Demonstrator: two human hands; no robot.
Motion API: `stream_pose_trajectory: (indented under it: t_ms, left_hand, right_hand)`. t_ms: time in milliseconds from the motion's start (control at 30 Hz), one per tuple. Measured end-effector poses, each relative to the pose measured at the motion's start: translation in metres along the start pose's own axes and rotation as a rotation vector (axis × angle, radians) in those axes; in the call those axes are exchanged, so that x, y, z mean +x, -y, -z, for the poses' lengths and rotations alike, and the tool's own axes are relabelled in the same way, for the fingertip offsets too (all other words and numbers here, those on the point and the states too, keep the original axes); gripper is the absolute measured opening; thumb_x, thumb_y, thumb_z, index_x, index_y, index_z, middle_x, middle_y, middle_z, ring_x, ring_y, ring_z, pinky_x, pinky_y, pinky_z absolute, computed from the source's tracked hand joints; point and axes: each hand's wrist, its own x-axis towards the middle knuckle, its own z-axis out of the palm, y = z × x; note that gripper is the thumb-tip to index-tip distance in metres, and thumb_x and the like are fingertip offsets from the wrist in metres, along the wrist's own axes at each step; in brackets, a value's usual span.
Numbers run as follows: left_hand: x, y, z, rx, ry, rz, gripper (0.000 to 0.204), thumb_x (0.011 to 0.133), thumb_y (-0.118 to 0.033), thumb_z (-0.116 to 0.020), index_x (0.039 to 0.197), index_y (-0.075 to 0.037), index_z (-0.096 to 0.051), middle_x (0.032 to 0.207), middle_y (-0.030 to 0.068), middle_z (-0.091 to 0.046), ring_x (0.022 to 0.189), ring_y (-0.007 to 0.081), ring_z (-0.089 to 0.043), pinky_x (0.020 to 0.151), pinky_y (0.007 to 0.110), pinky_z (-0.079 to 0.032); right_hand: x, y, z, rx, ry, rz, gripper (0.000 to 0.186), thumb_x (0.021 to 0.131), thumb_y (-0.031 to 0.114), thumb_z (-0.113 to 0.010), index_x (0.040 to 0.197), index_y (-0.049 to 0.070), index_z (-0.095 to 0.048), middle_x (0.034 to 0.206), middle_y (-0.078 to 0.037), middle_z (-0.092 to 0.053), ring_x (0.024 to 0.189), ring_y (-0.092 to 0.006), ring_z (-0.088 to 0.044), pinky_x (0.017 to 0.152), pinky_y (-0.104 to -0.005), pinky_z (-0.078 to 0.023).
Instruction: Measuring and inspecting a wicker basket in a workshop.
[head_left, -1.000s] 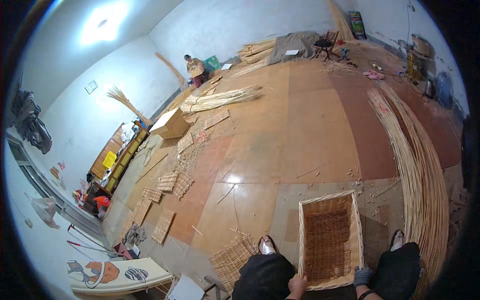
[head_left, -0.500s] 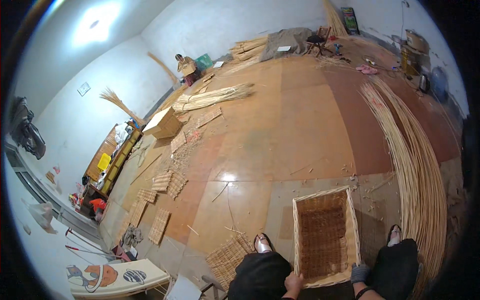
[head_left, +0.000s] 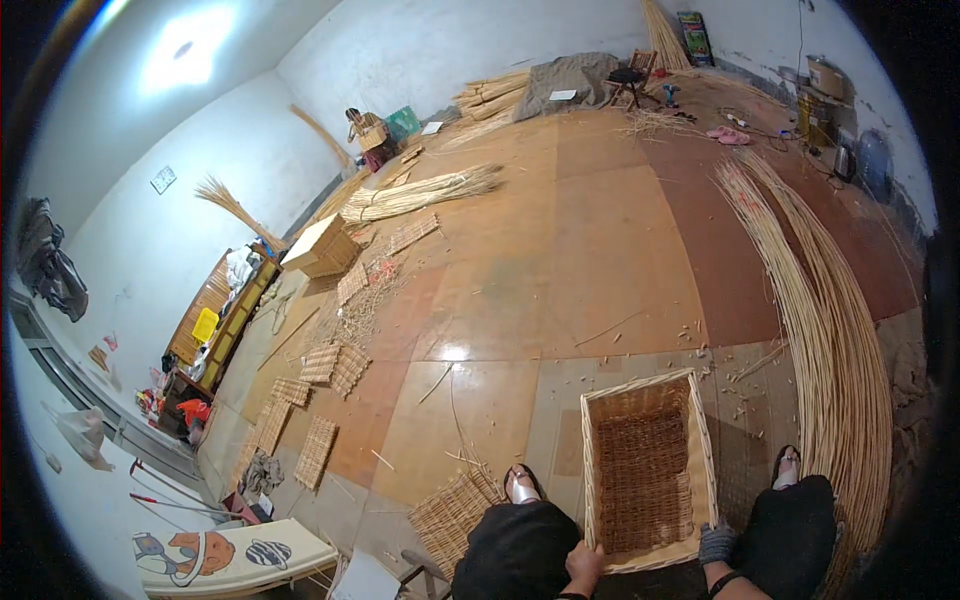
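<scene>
A rectangular wicker basket (head_left: pixel 650 560) with a pale woven rim and a browner inside stands between my feet, its open top facing me. My left hand (head_left: pixel 584 562), bare, is closed on the near left corner of the rim. At the near right corner, my right hand (head_left: pixel 716 546) in a grey glove grips the rim; its fingertips are partly hidden by the basket wall. Beside my left foot lies a flat woven wicker panel (head_left: pixel 452 515).
Long pale willow rods (head_left: pixel 825 350) lie in a bundle along my right. Several woven panels (head_left: pixel 318 452) are scattered to the left, near a wicker box (head_left: pixel 322 248). Far back, another person (head_left: pixel 372 138) holds a basket. A padded board (head_left: pixel 230 555) stands at lower left.
The view has shifted slightly, and the basket appears a little further left and up. Both hands keep their hold on its rim.
</scene>
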Motion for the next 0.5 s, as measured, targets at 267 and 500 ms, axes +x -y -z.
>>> stream_pose_trajectory:
  t_ms: [267,500]
  left_hand:
    - [0.000,-0.005,0.006,0.022,0.006,0.017,0.034,0.067,-0.035,-0.054,0.081,-0.004,-0.054,0.074,0.0166,-0.057,0.073,0.0297,-0.056,0.066,0.037,-0.044]
    - [-0.007,0.001,0.001,0.006,-0.022,0.005,0.033,0.067,-0.034,-0.055,0.077,-0.003,-0.054,0.073,0.0169,-0.057,0.073,0.0299,-0.056,0.065,0.037,-0.044]
  right_hand:
    - [0.004,-0.008,-0.018,0.127,-0.071,-0.012,0.033,0.059,0.019,-0.060,0.084,-0.001,-0.053,0.072,-0.020,-0.055,0.068,-0.0318,-0.054,0.062,-0.0358,-0.043]
    - [-0.009,0.021,0.035,0.065,0.111,-0.075,0.032,0.061,0.022,-0.058,0.083,-0.001,-0.053,0.072,-0.020,-0.055,0.069,-0.0329,-0.054,0.063,-0.0362,-0.043]
